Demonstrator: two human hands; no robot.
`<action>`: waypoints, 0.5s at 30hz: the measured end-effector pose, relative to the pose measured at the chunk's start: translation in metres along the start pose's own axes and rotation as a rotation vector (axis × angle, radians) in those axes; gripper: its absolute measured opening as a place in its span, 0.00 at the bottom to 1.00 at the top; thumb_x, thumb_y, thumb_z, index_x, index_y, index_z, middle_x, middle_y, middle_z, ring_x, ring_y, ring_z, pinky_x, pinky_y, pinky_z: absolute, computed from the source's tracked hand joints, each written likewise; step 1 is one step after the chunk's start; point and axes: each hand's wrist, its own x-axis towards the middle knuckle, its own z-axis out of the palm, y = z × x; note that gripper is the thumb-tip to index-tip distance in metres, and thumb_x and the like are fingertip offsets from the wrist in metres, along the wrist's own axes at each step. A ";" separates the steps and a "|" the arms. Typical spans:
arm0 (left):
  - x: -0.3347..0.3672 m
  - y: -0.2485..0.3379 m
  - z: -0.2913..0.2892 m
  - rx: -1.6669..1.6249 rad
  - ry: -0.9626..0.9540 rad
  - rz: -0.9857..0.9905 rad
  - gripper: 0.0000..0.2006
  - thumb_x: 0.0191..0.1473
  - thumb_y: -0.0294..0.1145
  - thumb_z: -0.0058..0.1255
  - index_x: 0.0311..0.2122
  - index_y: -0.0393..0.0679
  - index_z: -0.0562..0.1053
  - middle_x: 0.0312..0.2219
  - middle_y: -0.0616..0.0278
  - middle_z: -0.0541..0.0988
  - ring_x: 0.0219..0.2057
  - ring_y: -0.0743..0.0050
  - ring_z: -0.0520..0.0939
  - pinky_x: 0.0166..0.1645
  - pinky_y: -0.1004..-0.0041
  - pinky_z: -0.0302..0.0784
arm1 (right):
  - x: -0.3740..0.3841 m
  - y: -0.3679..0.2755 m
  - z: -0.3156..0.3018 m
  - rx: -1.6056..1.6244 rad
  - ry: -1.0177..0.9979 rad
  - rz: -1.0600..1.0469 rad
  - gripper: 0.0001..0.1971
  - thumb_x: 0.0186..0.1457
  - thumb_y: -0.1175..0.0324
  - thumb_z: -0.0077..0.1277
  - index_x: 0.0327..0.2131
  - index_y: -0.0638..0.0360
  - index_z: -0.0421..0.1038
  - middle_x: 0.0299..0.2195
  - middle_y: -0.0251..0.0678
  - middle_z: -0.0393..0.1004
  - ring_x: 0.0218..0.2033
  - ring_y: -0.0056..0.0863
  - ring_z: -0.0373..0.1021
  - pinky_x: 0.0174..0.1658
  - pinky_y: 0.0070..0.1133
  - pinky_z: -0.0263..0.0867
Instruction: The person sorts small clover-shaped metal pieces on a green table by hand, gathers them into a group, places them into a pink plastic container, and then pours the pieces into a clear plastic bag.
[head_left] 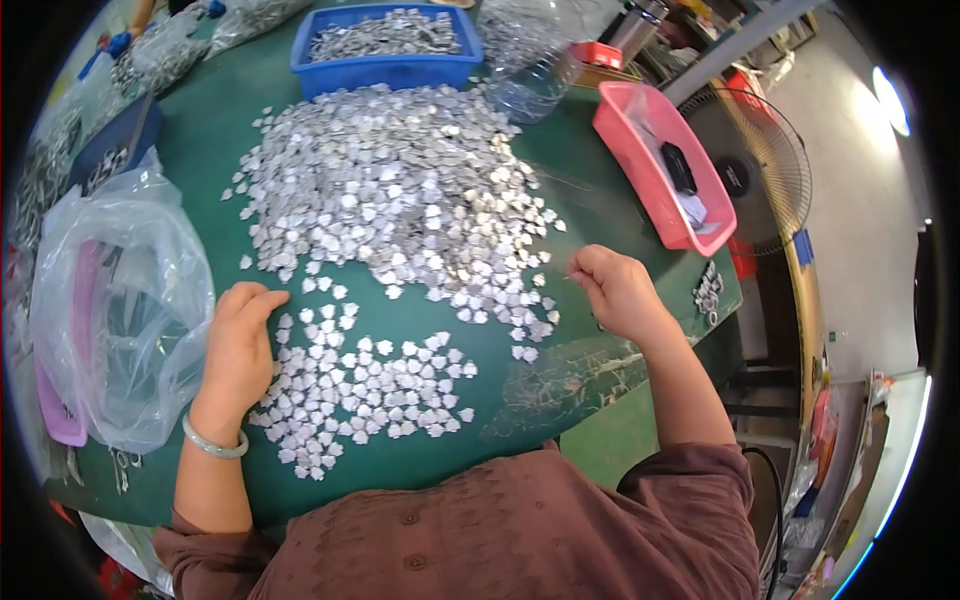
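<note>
Table (215, 115): silver pieces (400, 190) between and beyond both hands.
Left hand (240, 335), bent, is just left of them; right hand (618, 288), curled, just right; whether either pinches any, I cannot tell.

1. The left forearm (212, 495) rises from the lower edge, its wrist (216, 408) nearly straight.
2. The left hand (243, 335) lies back upward, fingers together and bent toward the right (the thumb is hard to make out).
3. The right forearm (685, 390) slants up and leftward, bare below the elbow.
4. The right hand (615, 290) is curled, its fingertips drawn in and pointing left.
5. Both hands are well apart, in front of the torso (480, 530).
</note>
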 end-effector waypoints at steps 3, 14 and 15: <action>0.005 -0.002 0.001 0.003 0.004 -0.008 0.14 0.48 0.13 0.40 0.38 0.36 0.74 0.34 0.51 0.74 0.39 0.52 0.74 0.45 0.65 0.69 | -0.018 0.023 -0.002 -0.129 0.082 -0.114 0.05 0.49 0.75 0.52 0.32 0.58 0.73 0.30 0.39 0.73 0.32 0.43 0.71 0.33 0.32 0.66; 0.009 0.009 0.007 -0.007 -0.010 -0.078 0.15 0.49 0.12 0.36 0.40 0.34 0.73 0.35 0.52 0.73 0.38 0.56 0.74 0.45 0.71 0.69 | -0.054 0.049 -0.017 0.035 0.262 0.028 0.06 0.47 0.79 0.53 0.31 0.61 0.75 0.31 0.39 0.71 0.35 0.41 0.70 0.38 0.30 0.67; 0.009 0.010 0.006 -0.008 -0.012 -0.073 0.15 0.50 0.12 0.36 0.40 0.34 0.73 0.34 0.52 0.73 0.37 0.56 0.75 0.44 0.71 0.69 | -0.053 0.047 -0.012 0.039 0.259 -0.038 0.06 0.47 0.78 0.53 0.31 0.61 0.75 0.32 0.39 0.71 0.35 0.41 0.69 0.39 0.30 0.67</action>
